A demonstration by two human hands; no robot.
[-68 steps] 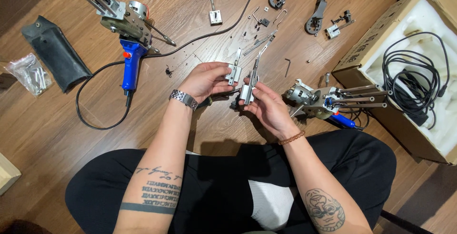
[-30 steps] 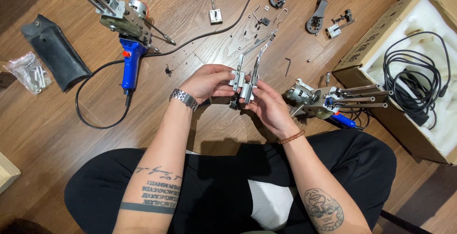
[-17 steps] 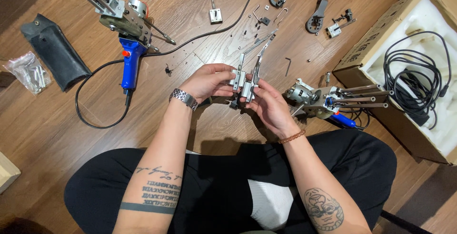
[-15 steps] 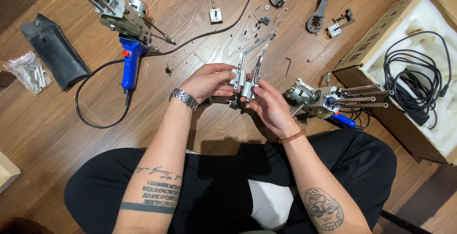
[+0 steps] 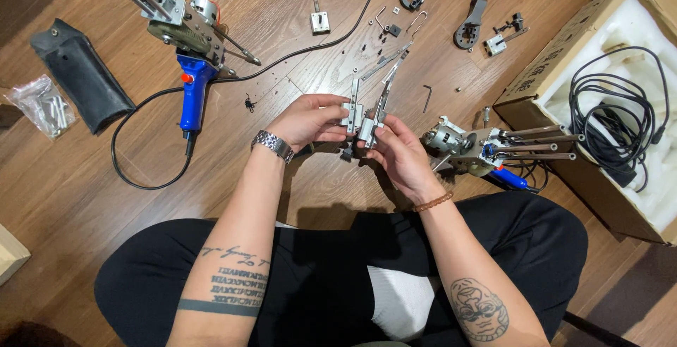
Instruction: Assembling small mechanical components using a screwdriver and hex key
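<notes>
A: Colours, floor items?
B: Tool handle blue w/ red button; pouch black; cable black; box brown cardboard, foam white.
A: Held part?
B: Metal assy silver; wristwatch silver; bracelet orange-brown.

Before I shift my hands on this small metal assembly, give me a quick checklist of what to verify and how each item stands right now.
1. Left hand on the metal assembly: fingers pinch its left bar, ok.
2. Right hand supporting it: fingers touch the right side and underside, ok.
3. Assembly clear of the floor: held up above the lap, ok.
4. Parts seated inside the assembly: hidden by fingers, cannot tell.
5. Hex key within sight: lies on the floor beyond the right hand, ok.
6. Loose small parts: scattered across the floor, not gathered, not ok.
</notes>
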